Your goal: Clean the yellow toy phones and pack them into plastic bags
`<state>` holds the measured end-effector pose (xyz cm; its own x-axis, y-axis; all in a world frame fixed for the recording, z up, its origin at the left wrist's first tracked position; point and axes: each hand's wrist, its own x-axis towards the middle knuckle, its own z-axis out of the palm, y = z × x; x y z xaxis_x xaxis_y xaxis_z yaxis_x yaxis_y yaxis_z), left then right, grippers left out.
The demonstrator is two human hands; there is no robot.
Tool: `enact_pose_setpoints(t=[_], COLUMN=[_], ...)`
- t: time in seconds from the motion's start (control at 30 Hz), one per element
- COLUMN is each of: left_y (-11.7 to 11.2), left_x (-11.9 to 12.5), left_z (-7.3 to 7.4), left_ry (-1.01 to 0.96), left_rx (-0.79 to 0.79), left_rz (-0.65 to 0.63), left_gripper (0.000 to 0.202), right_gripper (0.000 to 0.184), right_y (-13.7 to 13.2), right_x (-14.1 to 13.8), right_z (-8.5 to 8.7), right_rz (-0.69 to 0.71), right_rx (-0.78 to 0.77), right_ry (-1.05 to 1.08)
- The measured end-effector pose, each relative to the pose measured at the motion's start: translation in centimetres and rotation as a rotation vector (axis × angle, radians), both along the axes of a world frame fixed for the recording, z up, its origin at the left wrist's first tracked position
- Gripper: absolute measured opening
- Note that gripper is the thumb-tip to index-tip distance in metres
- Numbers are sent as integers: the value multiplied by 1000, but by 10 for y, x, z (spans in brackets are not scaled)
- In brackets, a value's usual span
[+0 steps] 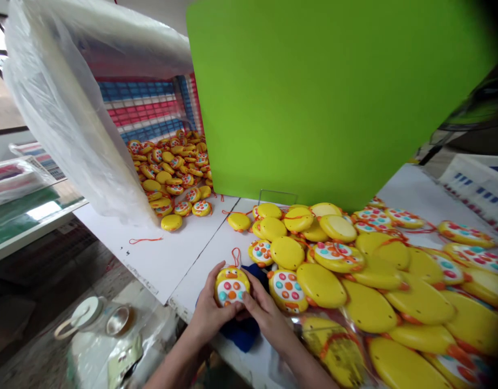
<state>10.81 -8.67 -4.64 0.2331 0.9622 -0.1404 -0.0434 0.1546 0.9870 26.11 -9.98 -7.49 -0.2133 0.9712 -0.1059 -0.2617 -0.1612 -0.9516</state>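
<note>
Between both hands a yellow duck-shaped toy [231, 286] stands with its face toward me, its white belly dotted with red, orange and blue buttons. An orange loop of cord sticks up from its top. My left hand [212, 305] grips the toy's left side, thumb along the lower edge. On the other side my right hand [261, 302] wraps the toy, its thumb on the lower right of the belly. Beneath the hands lies a dark blue cloth [243, 332] at the table edge. Just right of my right hand is another duck toy [288, 290], face up.
Many similar duck toys [322, 283] are heaped on the white table [184, 265] to the right. A plastic-wrapped bin [111, 140] holds more at the back left. A large green board [314, 102] stands behind. Lower left are a lidded container [87, 312] and a small bowl [119, 321].
</note>
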Motion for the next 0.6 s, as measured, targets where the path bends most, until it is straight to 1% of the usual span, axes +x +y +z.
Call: enact_pose_setpoints(t=[0.07, 0.13, 0.23, 0.27, 0.33, 0.4, 0.43, 0.5, 0.6], left_y=[1, 2, 1, 0, -3, -5, -6, -8, -9], left_x=[-4, -9, -14, -15, -15, -13, -12, -9, -8], left_z=[3, 5, 5, 5, 4, 1, -1, -6, -14], left_ry=[-32, -82, -128, -128, -110, -76, -51, 5, 65], left_rx=[9, 3, -44, -62, -87, -88, -75, -36, 13], left_rz=[33, 61, 111, 128, 137, 101, 74, 17, -16], left_gripper=[96, 94, 77, 71, 67, 68, 69, 66, 57], right_gripper=[64, 64, 59, 57, 48, 35, 29, 22, 19], right_y=[-2, -3, -6, -7, -9, -11, -12, -14, -16], right_x=[-2, -3, -2, 1, 9, 20, 26, 37, 49], right_z=[2, 4, 12, 17, 28, 37, 40, 39, 26], right_rz=[67, 96, 100, 82, 20, -41, -49, -16, 64], right_rx=[22, 71, 133, 156, 229, 370, 459, 634, 808], right_ry=[19, 3, -111, -185, -391, -647, -780, -1024, -1294])
